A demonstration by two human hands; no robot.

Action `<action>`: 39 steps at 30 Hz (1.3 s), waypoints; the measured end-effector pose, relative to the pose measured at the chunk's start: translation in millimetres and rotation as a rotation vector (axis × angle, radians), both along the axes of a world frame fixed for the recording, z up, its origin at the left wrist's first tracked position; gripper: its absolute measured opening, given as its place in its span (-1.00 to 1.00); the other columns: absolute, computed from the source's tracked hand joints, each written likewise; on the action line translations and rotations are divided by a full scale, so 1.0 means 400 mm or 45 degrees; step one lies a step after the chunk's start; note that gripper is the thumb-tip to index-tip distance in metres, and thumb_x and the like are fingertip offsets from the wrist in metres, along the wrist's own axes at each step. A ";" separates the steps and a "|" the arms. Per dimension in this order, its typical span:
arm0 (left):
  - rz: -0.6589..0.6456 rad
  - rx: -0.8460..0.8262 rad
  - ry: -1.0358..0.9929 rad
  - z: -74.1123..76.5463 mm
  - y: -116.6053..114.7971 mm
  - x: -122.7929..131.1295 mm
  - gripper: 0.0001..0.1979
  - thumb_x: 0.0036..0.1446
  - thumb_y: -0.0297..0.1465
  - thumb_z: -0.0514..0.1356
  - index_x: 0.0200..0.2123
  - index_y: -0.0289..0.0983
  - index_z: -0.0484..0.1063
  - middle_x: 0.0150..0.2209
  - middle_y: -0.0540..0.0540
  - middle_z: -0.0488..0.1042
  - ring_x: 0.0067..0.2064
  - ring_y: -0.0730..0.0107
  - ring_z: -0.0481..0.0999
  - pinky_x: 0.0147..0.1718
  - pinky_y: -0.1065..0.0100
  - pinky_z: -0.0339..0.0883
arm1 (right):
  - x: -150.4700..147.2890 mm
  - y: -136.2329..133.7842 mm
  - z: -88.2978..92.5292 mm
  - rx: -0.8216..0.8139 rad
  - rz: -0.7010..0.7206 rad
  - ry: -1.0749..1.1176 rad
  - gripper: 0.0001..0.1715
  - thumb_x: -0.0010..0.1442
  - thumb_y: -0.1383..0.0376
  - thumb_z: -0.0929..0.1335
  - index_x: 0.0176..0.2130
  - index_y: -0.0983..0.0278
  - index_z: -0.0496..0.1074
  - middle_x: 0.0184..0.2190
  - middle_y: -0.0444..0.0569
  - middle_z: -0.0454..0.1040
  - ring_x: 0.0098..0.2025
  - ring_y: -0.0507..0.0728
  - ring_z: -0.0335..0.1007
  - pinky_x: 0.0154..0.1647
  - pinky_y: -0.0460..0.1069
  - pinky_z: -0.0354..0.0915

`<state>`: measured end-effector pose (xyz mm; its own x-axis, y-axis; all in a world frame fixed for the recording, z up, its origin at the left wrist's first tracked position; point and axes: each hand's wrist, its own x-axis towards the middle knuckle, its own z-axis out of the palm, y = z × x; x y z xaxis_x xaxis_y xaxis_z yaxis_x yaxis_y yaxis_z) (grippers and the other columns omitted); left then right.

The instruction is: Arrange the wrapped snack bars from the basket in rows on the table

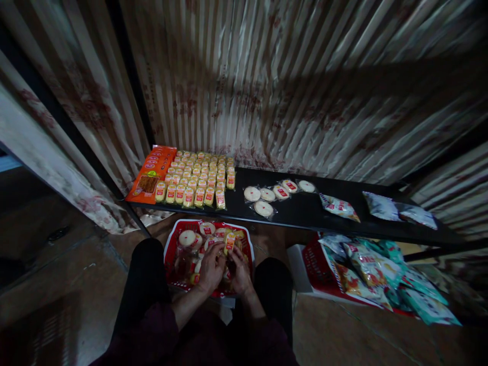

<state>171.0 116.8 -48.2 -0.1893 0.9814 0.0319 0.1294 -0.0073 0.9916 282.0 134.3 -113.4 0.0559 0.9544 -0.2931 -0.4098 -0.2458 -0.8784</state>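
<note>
A small yellow wrapped snack cake (229, 242) with a red-and-white label is held upright between my two hands, over a red basket with a white rim (249, 244). My left hand (211, 268) has its fingers closed at the cake's left lower side. On its other side, the fingers of my right hand (240, 273) pinch the lower edge. In the basket lie round pale wrapped biscuits (187, 237) and more yellow packets, partly hidden by my hands.
On the low black shelf (301, 211) stand rows of yellow snack cakes (194, 178), an orange snack bag (148, 175), round wrapped biscuits (281, 191) and several white bags (340, 206). A red basket (318, 267) of snack bags (366, 262) sits at right. Striped curtain (244, 91) hangs behind.
</note>
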 end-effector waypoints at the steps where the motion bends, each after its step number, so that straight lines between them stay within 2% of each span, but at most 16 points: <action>1: 0.008 0.000 0.002 0.000 0.004 0.003 -0.67 -0.07 -0.59 0.13 -0.26 -0.15 0.52 -0.11 -0.13 0.51 0.01 0.18 0.43 0.16 0.12 0.16 | 0.001 0.002 0.004 -0.018 -0.029 -0.004 -0.56 -0.08 0.15 0.47 -0.14 0.13 0.51 -0.16 -0.01 0.57 -0.10 0.24 0.47 -0.12 0.10 0.37; 3: 0.020 0.012 0.008 0.001 0.014 0.009 -0.65 -0.09 -0.61 0.13 -0.25 -0.16 0.52 -0.09 -0.14 0.50 0.03 0.17 0.42 0.16 0.11 0.16 | 0.003 0.007 0.016 -0.070 -0.078 0.013 -0.54 -0.10 0.15 0.49 -0.14 0.12 0.51 -0.15 -0.01 0.56 -0.12 0.22 0.48 -0.10 0.08 0.37; 7: 0.012 0.063 0.019 0.009 0.034 0.019 -0.62 -0.10 -0.61 0.12 -0.21 -0.18 0.51 -0.07 -0.16 0.49 0.04 0.16 0.42 0.14 0.13 0.20 | 0.013 0.025 0.048 -0.025 -0.080 -0.010 -0.51 -0.10 0.11 0.50 -0.12 0.14 0.50 -0.13 -0.03 0.55 -0.15 0.17 0.48 -0.11 0.03 0.37; 10: 0.003 0.120 0.071 0.020 0.051 0.026 -0.64 -0.05 -0.57 0.11 -0.17 -0.19 0.49 -0.06 -0.16 0.48 0.05 0.18 0.41 0.13 0.14 0.22 | 0.022 0.049 0.072 0.019 -0.121 -0.103 -0.48 -0.09 0.08 0.49 -0.11 0.18 0.50 -0.11 -0.03 0.55 -0.13 0.16 0.47 -0.12 0.01 0.38; 15: -0.006 0.215 0.207 0.043 0.096 0.038 -0.61 0.01 -0.56 0.03 -0.08 -0.27 0.43 -0.03 -0.17 0.44 0.05 0.25 0.40 0.10 0.13 0.26 | 0.029 0.107 0.122 0.152 -0.083 -0.288 -0.46 -0.02 0.02 0.44 -0.09 0.24 0.50 -0.21 -0.02 0.57 -0.23 0.13 0.49 -0.16 0.01 0.37; 21: -0.031 0.237 0.248 0.087 0.165 0.043 -0.61 0.06 -0.55 0.01 -0.05 -0.31 0.40 -0.03 -0.21 0.44 0.03 0.27 0.42 0.07 0.16 0.31 | 0.027 0.181 0.172 0.324 -0.125 -0.451 -0.46 0.04 0.04 0.40 -0.05 0.28 0.48 -0.09 0.05 0.54 -0.08 0.18 0.44 0.00 0.06 0.31; 24: -0.015 0.210 0.260 0.096 0.201 0.049 -0.60 0.04 -0.57 0.01 -0.05 -0.30 0.41 -0.01 -0.20 0.44 0.06 0.27 0.41 0.10 0.17 0.28 | 0.026 0.219 0.184 0.359 -0.119 -0.482 -0.47 0.05 0.05 0.39 -0.05 0.29 0.47 -0.08 0.06 0.54 -0.08 0.19 0.44 0.01 0.08 0.31; 28: 0.005 0.181 0.283 0.092 0.248 0.063 -0.57 0.03 -0.60 0.00 -0.03 -0.35 0.41 0.05 -0.24 0.40 0.11 0.26 0.38 0.15 0.17 0.25 | 0.028 0.275 0.197 0.425 -0.128 -0.576 -0.50 0.06 0.05 0.37 -0.08 0.30 0.47 -0.09 0.06 0.54 -0.05 0.19 0.42 0.07 0.11 0.27; 31: -0.010 0.175 0.274 0.089 0.282 0.072 -0.55 0.04 -0.60 -0.01 0.01 -0.34 0.40 0.12 -0.25 0.36 0.17 0.25 0.33 0.18 0.16 0.23 | 0.031 0.319 0.203 0.465 -0.124 -0.661 -0.51 0.09 0.04 0.35 -0.10 0.30 0.47 -0.12 0.06 0.54 -0.08 0.19 0.44 0.04 0.10 0.29; 39: -0.053 0.176 0.256 0.090 0.371 0.086 -0.48 0.01 -0.60 0.02 0.09 -0.38 0.34 0.19 -0.29 0.29 0.24 0.21 0.26 0.23 0.15 0.15 | 0.043 0.438 0.185 0.483 -0.148 -1.042 -0.50 0.12 0.02 0.26 -0.11 0.29 0.46 -0.17 0.07 0.54 -0.16 0.17 0.44 -0.03 0.08 0.30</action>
<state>205.4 265.3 -12.4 -0.1247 0.9719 0.1996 0.3208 -0.1509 0.9351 299.1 309.4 -39.5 0.2099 0.9541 0.2135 0.3737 0.1234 -0.9193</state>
